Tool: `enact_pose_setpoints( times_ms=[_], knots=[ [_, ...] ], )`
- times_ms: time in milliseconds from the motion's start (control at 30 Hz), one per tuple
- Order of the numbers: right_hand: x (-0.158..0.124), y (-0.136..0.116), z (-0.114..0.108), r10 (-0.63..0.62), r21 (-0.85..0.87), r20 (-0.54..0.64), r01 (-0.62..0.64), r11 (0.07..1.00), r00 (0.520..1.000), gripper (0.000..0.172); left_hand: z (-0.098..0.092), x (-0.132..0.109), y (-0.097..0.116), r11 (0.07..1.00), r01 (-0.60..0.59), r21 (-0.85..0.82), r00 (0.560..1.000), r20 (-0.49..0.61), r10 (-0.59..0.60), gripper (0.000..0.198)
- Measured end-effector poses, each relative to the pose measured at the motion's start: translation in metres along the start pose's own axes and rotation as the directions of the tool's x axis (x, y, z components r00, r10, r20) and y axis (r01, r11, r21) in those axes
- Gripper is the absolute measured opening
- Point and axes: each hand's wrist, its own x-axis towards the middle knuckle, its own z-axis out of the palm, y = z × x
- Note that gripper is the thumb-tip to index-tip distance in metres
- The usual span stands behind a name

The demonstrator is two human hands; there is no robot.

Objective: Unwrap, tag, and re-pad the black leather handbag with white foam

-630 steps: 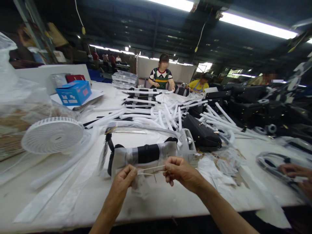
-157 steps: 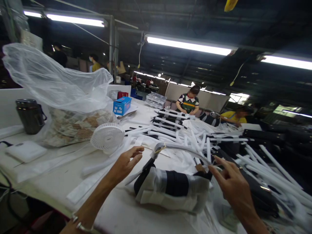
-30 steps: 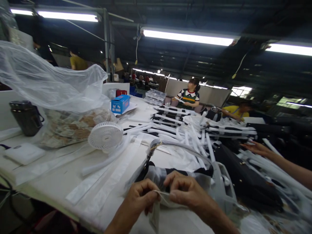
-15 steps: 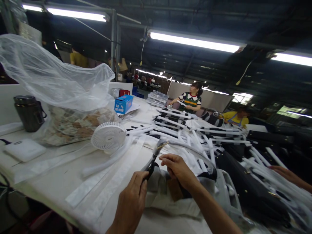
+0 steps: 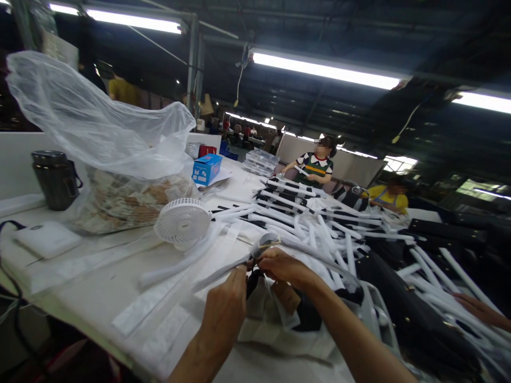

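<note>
The wrapped handle (image 5: 266,243) of the black bag (image 5: 307,319) arches up just right of the fan (image 5: 182,222) and a little nearer to you, and both your hands meet at its end. Your left hand (image 5: 228,307) has thumb and fingers pinched shut on the clear film strip (image 5: 217,272), and your right hand (image 5: 282,266) is curled round the handle end with its fingertips closed on it. The film looks thin and is drawn taut between your pinch and its loose tail, which trails across the table (image 5: 120,276) toward the front of the fan. If one hand pulls harder than the other, the film could tear, slip from your fingers or bunch into a ridge. Whether the fan is turning cannot be told; if it is, it may flutter that tail or draw it in. The bag lies in loose plastic below your wrists, so a tug could slide it. Right of the fan and beyond it, the white-sleeved straps (image 5: 315,226) lie crowded against the handle's arc and could snag it. Far to the fan's right, a co-worker's hand (image 5: 481,310) rests close to the bag's far side, so mind a sudden swing.
</note>
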Motion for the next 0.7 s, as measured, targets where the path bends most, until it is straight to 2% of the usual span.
enact_pose_setpoints(
  times_ms=[100,200,267,367,467,533,600,700],
  knots=[
    [0.000,-0.001,0.003,0.026,0.023,0.044,-0.027,0.999,0.999,0.019,-0.003,0.004,0.000,0.999,-0.030,0.013,0.999,-0.025,0.031,0.027],
    [0.000,0.003,0.003,0.043,0.034,0.041,-0.045,0.998,0.998,0.013,-0.005,0.004,0.000,0.994,-0.091,0.064,0.992,-0.085,0.096,0.023],
    [0.000,0.008,0.002,0.063,0.056,0.027,-0.065,0.996,0.998,0.015,-0.006,0.004,0.000,0.989,-0.111,0.100,0.985,-0.121,0.123,0.022],
    [-0.002,0.014,0.001,0.084,0.101,0.011,-0.085,0.991,0.996,0.022,-0.006,0.004,0.000,0.984,-0.105,0.146,0.975,-0.181,0.131,0.021],
    [-0.006,0.015,-0.001,0.077,0.131,-0.009,-0.076,0.988,0.997,0.019,-0.007,0.002,0.000,0.987,-0.083,0.139,0.967,-0.229,0.114,0.020],
    [-0.012,0.013,-0.002,0.031,0.132,-0.045,-0.025,0.991,0.999,0.017,-0.010,-0.003,0.000,0.996,-0.059,0.060,0.972,-0.224,0.071,0.018],
    [-0.021,0.013,-0.003,-0.028,0.115,-0.079,0.037,0.993,0.996,0.019,-0.016,-0.008,0.002,0.996,0.009,-0.091,0.982,-0.189,-0.026,0.016],
    [-0.037,0.017,0.000,-0.063,0.146,-0.115,0.079,0.986,0.991,0.027,-0.028,-0.015,0.006,0.902,0.153,-0.403,0.975,-0.089,-0.205,0.012]
  ],
)
